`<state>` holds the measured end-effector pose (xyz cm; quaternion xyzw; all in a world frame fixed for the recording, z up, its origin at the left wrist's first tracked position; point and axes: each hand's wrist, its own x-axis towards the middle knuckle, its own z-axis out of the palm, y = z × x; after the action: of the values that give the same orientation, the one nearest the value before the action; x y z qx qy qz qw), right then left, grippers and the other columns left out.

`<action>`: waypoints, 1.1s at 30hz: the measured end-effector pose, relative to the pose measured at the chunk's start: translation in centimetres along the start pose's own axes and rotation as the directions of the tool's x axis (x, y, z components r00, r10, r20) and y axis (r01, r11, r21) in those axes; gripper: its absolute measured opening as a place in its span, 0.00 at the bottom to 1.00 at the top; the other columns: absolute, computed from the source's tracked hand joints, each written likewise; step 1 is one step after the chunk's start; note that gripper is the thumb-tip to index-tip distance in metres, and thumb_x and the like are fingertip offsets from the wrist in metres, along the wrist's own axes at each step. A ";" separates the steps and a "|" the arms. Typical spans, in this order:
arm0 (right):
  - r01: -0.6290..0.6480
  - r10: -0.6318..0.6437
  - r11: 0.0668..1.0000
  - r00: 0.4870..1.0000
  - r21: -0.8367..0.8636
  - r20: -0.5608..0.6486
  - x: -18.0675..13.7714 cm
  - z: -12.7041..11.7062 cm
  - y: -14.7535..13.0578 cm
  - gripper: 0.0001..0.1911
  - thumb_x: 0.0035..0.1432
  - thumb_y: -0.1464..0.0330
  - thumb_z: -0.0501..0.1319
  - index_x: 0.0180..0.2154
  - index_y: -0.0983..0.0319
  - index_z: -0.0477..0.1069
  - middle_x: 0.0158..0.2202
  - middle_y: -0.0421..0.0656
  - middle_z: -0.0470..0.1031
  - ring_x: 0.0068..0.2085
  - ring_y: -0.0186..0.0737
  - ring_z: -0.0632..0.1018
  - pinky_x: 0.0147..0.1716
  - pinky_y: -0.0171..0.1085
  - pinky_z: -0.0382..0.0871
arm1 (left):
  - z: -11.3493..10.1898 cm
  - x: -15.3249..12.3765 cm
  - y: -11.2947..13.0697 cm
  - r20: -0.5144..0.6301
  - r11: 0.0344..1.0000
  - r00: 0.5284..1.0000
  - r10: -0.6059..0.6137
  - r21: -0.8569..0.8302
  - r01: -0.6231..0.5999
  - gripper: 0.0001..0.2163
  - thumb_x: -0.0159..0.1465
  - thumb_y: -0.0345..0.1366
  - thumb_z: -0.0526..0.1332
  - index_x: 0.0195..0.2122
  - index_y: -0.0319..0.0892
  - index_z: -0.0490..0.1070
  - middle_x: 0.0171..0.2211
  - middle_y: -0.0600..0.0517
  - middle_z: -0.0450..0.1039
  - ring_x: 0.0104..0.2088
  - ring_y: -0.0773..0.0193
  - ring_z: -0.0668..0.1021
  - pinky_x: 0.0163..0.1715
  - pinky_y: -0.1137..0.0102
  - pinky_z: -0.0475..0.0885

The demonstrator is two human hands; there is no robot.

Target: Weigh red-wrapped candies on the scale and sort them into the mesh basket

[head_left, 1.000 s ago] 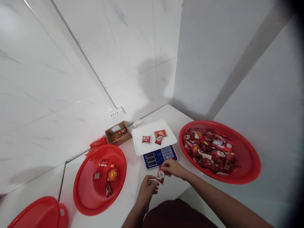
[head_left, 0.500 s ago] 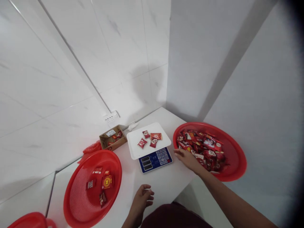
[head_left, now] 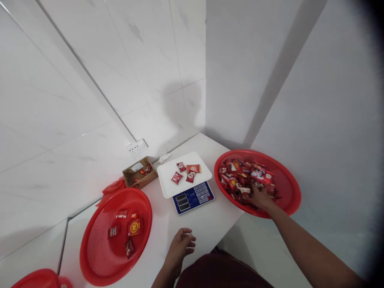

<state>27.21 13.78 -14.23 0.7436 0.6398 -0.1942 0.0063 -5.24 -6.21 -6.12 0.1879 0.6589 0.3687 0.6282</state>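
Observation:
My right hand (head_left: 260,197) reaches into the large red basket (head_left: 295,196) on the right, its fingers stretched down onto a heap of small wrapped snack packets (head_left: 235,168). Its fingertips are partly hidden there, and no packet shows lifted. Over the near side of the table, my left hand (head_left: 182,245) hangs with loosely bent fingers apart and nothing in them. Between the hands and farther back stands a blue weighing scale (head_left: 192,199) with a white tray (head_left: 166,176) on top. Several red packets, such as a snack packet (head_left: 177,177), lie on that tray.
To the left a second red basket (head_left: 90,236) holds several packets. Behind it sit a small cardboard box (head_left: 147,181) with packets and a red plastic bag (head_left: 113,189). Another red container (head_left: 37,279) shows at the lower left corner. Walls meet behind the table (head_left: 168,216).
My right hand has moved right, from beside the scale into the right basket onto the packets. My left hand has stayed nearly in place. The view has shifted slightly.

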 end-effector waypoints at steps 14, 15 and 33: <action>0.099 -0.110 0.986 0.991 0.137 0.072 0.0 -1.9 -0.7 0.17 0.50 0.68 0.56 0.43 0.67 0.70 0.39 0.53 0.75 0.41 0.49 0.75 0.38 0.39 0.65 | -1.0 -0.5 -1.3 -0.023 0.999 0.999 -0.030 -0.034 0.029 0.15 0.49 0.41 0.61 0.36 0.41 0.65 0.31 0.50 0.71 0.29 0.67 0.71 0.30 0.71 0.65; 0.083 -0.093 0.984 0.994 0.158 0.053 -0.1 -2.4 -0.6 0.17 0.51 0.67 0.55 0.42 0.68 0.70 0.38 0.53 0.76 0.40 0.49 0.75 0.37 0.39 0.66 | -1.0 -0.5 -1.3 -0.033 0.999 0.999 -0.027 -0.035 0.026 0.15 0.48 0.41 0.61 0.36 0.41 0.65 0.31 0.50 0.71 0.29 0.67 0.71 0.30 0.70 0.65; -0.127 -0.733 0.359 0.575 0.925 0.364 -12.6 -7.3 -13.9 0.20 0.45 0.64 0.64 0.42 0.62 0.68 0.36 0.43 0.75 0.34 0.36 0.74 0.29 0.32 0.67 | 4.5 -2.0 6.0 0.305 0.966 0.935 0.182 -0.231 -0.113 0.23 0.56 0.46 0.58 0.53 0.51 0.58 0.54 0.45 0.61 0.49 0.57 0.69 0.41 0.62 0.68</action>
<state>14.68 6.19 -0.45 0.3202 0.5104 -0.7808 -0.1651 -1.94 -2.52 -0.12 0.2275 0.4882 0.4465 0.7145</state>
